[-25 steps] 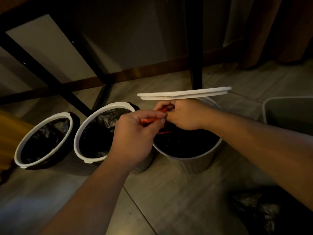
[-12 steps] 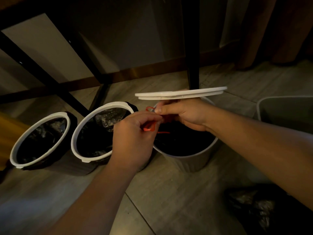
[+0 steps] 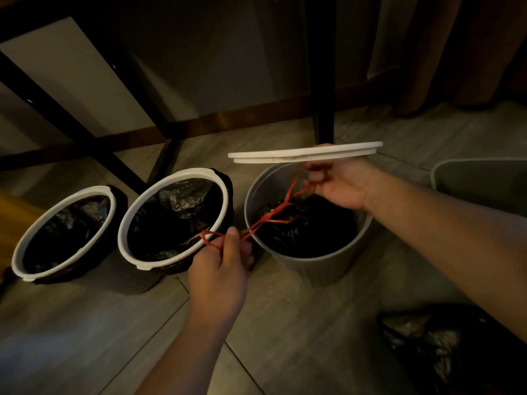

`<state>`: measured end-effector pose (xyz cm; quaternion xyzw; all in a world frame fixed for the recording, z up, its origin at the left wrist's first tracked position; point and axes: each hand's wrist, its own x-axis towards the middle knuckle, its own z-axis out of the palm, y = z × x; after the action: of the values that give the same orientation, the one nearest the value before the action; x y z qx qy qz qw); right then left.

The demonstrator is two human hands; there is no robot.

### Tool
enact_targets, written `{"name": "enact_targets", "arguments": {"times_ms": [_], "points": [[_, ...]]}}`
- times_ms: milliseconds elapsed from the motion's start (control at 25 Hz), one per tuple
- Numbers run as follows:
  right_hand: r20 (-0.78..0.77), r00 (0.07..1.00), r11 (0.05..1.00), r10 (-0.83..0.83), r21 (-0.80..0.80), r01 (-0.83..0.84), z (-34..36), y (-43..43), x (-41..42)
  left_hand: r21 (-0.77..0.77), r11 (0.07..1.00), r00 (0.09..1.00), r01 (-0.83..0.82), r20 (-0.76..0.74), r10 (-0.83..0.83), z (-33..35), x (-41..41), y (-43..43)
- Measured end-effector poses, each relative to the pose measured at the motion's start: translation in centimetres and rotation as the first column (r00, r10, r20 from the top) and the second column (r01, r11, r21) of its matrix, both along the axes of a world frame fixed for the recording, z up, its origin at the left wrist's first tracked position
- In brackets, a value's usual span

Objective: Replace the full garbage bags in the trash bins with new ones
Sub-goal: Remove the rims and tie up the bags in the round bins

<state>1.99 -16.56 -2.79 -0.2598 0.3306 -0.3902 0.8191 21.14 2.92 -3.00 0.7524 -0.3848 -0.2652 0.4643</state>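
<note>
As we work on the dim floor under a black table frame, four bins stand before us: a left bin and a middle bin, both ringed and lined in black, a grey bin with no ring, and a far bin cut off at the right edge. The full bag sits low inside the grey bin, and a spare bag lies on the floor near our right arm. Our right hand is curled, holding the white ring level over the grey bin's far rim and gripping one end of the red drawstring beneath it. Our left hand, also curled, pinches the other loop between thumb and fingers just in front of the middle bin. The string runs nearly straight between them across the bag's mouth. We judge that we are cinching the bag before lifting it out. We should pull both ends evenly and apart so the thin string does not snap. We should also mind the ring in the busy right hand, then knot the string and lift straight up so the bin stays put.
</note>
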Motion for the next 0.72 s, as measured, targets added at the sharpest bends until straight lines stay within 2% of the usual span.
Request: {"name": "enact_targets", "arguments": {"times_ms": [120,280,480,600,720], "points": [[-0.167,0.976,0.987,-0.140,0.060,0.152,-0.5,-1.2,-0.9,0.163,0.985,0.996,-0.063,-0.050,0.072,-1.7,1.6,0.9],[-0.166,0.964,0.956,-0.209,0.171,0.237,-1.4,-1.9,-0.7,0.289,0.956,0.999,-0.052,0.011,0.050,-4.1,3.2,1.7],[-0.188,0.950,0.934,-0.249,0.213,0.287,-2.2,-2.8,-0.5,0.317,0.945,0.995,-0.083,0.083,0.059,-5.6,5.2,2.3],[-0.196,0.945,0.930,-0.261,0.210,0.301,-1.9,-2.7,-0.3,0.321,0.943,0.995,-0.088,0.063,0.072,-5.5,5.7,2.5],[-0.177,0.959,0.940,-0.223,0.220,0.259,-1.1,-1.8,-0.5,0.237,0.967,0.993,-0.093,0.087,0.075,-4.0,4.8,2.3]]}}
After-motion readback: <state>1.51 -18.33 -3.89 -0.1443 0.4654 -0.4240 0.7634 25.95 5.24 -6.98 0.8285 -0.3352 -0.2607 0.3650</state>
